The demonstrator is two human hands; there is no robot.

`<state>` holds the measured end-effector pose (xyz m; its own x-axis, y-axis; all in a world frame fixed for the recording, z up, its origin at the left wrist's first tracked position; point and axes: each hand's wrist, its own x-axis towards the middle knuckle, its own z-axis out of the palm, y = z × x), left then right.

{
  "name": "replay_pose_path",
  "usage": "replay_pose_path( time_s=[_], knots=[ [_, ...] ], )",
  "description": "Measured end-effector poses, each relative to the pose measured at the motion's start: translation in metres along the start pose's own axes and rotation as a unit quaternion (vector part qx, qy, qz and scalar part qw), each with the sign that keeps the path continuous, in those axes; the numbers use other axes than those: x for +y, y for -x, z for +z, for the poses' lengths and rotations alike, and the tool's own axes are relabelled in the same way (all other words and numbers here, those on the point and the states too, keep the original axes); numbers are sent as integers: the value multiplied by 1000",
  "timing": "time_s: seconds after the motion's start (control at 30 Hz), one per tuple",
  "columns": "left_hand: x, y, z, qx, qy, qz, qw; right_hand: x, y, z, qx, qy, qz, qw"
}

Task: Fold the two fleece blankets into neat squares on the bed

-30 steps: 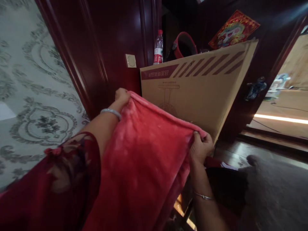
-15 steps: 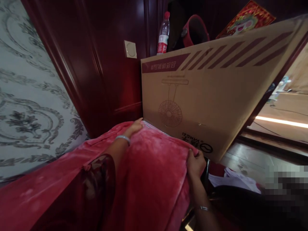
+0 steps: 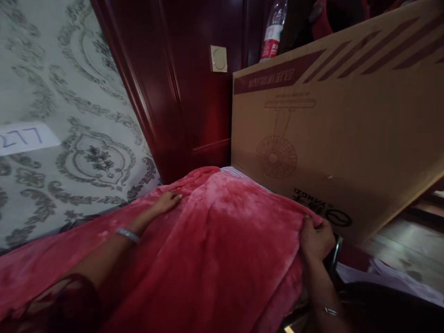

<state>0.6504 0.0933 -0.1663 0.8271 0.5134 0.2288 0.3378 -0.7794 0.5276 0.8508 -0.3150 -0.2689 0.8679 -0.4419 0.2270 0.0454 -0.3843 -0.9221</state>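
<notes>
A pink-red plush blanket [image 3: 215,231] spreads over a low surface in front of me, its far edge close to a cardboard box. My left hand [image 3: 167,202] lies on the blanket's left side near the wall, fingers stretched out and resting on the fabric. At the right edge, my right hand [image 3: 317,236] is closed around the blanket's border, thumb and fingers pinching it. A strip of striped cloth [image 3: 233,172] shows past the blanket's far corner.
The large cardboard box [image 3: 312,148], printed with a fan, stands behind the blanket. A plastic bottle [image 3: 272,39] rises behind its top edge. Patterned wallpaper [image 3: 86,111] bearing a numbered paper [image 3: 27,137] is at left, beside a dark red wood panel [image 3: 194,101]. White cloth [image 3: 378,277] lies right.
My left hand has left the blanket's far corner and moved left and nearer along it. The right hand keeps its grip on the edge. My view has turned left.
</notes>
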Motion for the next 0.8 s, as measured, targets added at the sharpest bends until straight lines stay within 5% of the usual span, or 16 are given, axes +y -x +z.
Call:
replay_pose_path(
  time_s=[0.13, 0.33, 0.43, 0.6, 0.8],
  knots=[
    [-11, 27, -2, -20, -58, 27, 998, 0, 0, -1, 0, 3, 0, 1000],
    [-10, 34, 13, -25, -142, 27, 989, -4, -1, -1, -7, 16, 14, 1000],
    [-9, 32, 15, 6, -166, -6, 986, -2, -1, 0, -3, 17, 19, 1000],
    [-22, 15, -9, 80, -194, -98, 973, 6, -4, 4, 23, -3, 3, 1000],
    [-41, 8, -7, 23, -189, -122, 974, 5, -3, 6, 46, -15, -22, 999]
  ],
)
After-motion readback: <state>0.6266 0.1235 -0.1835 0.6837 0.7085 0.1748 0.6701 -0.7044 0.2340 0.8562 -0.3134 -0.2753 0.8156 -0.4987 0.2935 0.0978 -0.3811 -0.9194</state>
